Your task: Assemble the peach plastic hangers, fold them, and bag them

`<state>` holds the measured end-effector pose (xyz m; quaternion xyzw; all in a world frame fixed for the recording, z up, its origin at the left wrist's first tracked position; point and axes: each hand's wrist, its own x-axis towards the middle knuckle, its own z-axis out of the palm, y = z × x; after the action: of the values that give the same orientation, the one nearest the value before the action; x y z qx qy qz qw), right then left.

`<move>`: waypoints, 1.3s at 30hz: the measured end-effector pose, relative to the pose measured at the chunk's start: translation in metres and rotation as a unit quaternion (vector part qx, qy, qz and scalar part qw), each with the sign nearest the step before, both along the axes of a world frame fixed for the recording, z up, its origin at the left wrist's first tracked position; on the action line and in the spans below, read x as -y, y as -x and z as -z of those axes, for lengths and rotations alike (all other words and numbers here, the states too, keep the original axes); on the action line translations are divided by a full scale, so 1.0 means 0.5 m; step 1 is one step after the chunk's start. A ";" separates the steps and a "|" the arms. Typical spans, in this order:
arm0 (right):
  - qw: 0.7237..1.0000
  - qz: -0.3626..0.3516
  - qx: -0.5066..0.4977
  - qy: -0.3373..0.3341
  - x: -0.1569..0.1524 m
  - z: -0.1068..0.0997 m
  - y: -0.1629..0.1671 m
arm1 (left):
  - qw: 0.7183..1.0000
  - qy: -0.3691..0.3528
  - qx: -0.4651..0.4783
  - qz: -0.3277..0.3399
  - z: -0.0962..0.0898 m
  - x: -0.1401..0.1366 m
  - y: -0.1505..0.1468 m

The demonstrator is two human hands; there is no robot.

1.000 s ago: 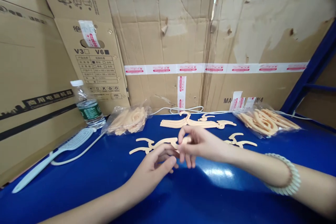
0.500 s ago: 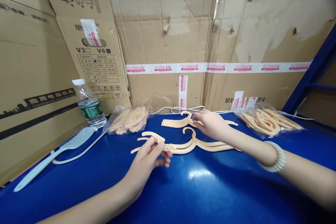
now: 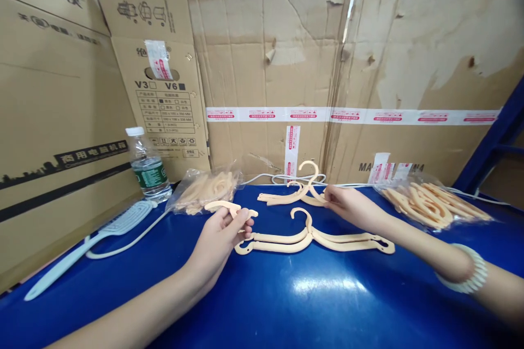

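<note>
Your left hand (image 3: 221,237) pinches a curved cream plastic piece (image 3: 223,205); your right hand (image 3: 349,206), a hooked cream plastic hanger (image 3: 307,188) left of its fingertips.

Smooth plastic-looking hangers (image 3: 282,249) are lying on a glossy tabletop (image 3: 262,305); torn, matt cardboard (image 3: 262,76) is standing far behind; shiny plastic bags (image 3: 434,205) are lying left and right.

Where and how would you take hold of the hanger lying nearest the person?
Probably pinch the hanger at its centre joint, coming from above and the near side. The arms spread left and right from there, so it should balance; the hook sits on the far side, and bare blue table lies in front. The left hand crowds the left end.
</note>
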<state>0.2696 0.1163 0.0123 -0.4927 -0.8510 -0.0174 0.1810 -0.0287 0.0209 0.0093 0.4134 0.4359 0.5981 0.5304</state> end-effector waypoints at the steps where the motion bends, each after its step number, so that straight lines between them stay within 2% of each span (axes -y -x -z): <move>1: 1.000 -0.008 -0.024 -0.008 0.012 -0.011 -0.006 | 1.000 -0.001 -0.001 -0.009 -0.001 -0.002 0.001; 5: 0.989 -0.048 -0.123 -0.067 0.075 -0.041 -0.028 | 1.000 -0.018 -0.004 0.005 -0.005 -0.004 0.007; 8: 0.980 -0.069 -0.159 -0.099 0.119 -0.040 -0.033 | 0.998 -0.026 0.009 0.049 -0.007 -0.003 0.010; 11: 0.976 -0.091 -0.155 -0.126 0.149 -0.029 -0.028 | 0.995 -0.020 0.035 0.092 -0.010 0.000 0.012; 17: 0.965 -0.117 -0.148 -0.184 0.168 -0.016 -0.027 | 0.981 0.014 0.092 0.172 -0.009 0.009 0.009; 23: 0.964 -0.130 -0.131 -0.193 0.170 -0.014 -0.033 | 0.969 0.025 0.122 0.214 -0.006 0.008 0.010; 30: 0.962 -0.117 -0.108 -0.221 0.177 -0.013 -0.029 | 0.970 0.036 0.110 0.212 -0.006 0.012 0.009; 34: 0.955 -0.097 -0.098 -0.263 0.183 -0.009 -0.027 | 0.972 0.042 0.116 0.199 -0.006 0.014 0.007; 39: 0.945 -0.125 -0.080 -0.291 0.186 -0.005 -0.025 | 0.979 0.054 0.099 0.170 -0.004 0.017 0.005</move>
<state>0.2822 0.0234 0.0150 -0.3079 -0.8466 -0.2019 0.3842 -0.0312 0.0123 0.0115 0.3908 0.3361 0.5123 0.6869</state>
